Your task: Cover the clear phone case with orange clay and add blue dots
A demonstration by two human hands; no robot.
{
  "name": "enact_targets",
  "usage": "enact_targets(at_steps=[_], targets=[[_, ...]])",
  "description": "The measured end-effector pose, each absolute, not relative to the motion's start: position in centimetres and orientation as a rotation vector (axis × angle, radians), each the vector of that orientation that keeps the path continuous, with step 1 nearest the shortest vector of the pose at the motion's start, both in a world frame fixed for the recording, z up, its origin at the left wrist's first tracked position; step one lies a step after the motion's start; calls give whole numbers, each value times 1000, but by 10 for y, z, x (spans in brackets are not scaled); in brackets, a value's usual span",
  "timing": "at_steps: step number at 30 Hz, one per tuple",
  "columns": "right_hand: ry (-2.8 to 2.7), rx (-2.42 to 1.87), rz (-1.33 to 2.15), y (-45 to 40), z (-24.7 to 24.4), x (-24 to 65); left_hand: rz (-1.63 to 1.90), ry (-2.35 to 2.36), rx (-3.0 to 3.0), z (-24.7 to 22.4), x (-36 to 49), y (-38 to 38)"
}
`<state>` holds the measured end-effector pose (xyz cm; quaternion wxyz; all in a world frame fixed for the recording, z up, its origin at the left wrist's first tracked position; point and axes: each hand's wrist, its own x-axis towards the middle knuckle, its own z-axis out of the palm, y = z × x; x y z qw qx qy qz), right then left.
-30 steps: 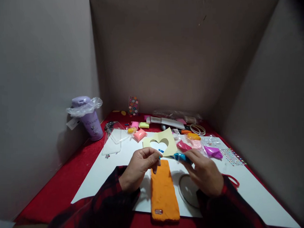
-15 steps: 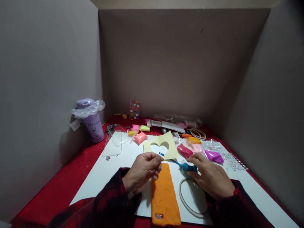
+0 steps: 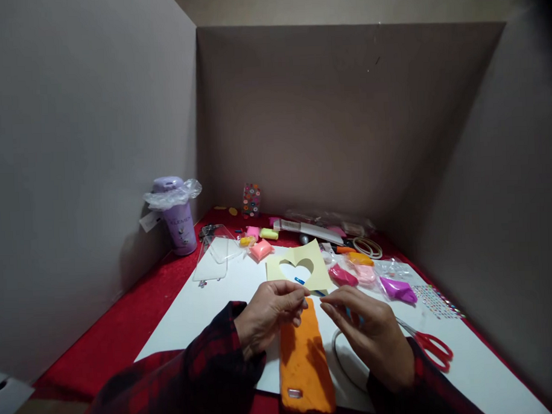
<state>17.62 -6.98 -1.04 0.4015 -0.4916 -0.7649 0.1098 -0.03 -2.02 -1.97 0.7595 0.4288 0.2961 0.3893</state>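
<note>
My left hand (image 3: 274, 313) is pinched closed above the top end of an orange clay-covered phone case (image 3: 305, 366); whatever lies between its fingertips is too small to make out. Just to the right, my right hand (image 3: 373, 330) has thumb and forefinger pressed together, and what they hold is unclear. Blue material (image 3: 354, 316) shows partly behind its fingers. Beyond both hands lies a pale yellow paper (image 3: 321, 266) with a heart-shaped hole, and a blue-tipped tool (image 3: 299, 280) shows in the hole. A white ring (image 3: 347, 364) is partly hidden beneath my right hand.
Red-handled scissors (image 3: 435, 349) lie right of my right hand. Clay packets, including a purple one (image 3: 398, 290), sit behind, near a sheet of small gems (image 3: 437, 302). Clear cases (image 3: 212, 263) and a purple cup (image 3: 179, 225) are on the left.
My right hand has moved left toward my left hand, and its fingers have closed. The view has shifted, and the red-handled scissors now show on the right.
</note>
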Motion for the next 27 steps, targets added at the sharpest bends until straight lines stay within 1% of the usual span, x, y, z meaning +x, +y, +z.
enact_targets(at_steps=[4, 11, 16, 27], targets=[[-1944, -1219, 294, -66, -4, 166, 885, 641, 920, -24, 0, -18], [-1753, -1113, 250, -67, -30, 150, 903, 659, 991, -29, 4, -22], [-1732, -1075, 206, -72, -36, 149, 891, 648, 1010, -32, 7, -22], [-1673, -1157, 225, -73, -39, 149, 895, 645, 953, -34, 8, -22]])
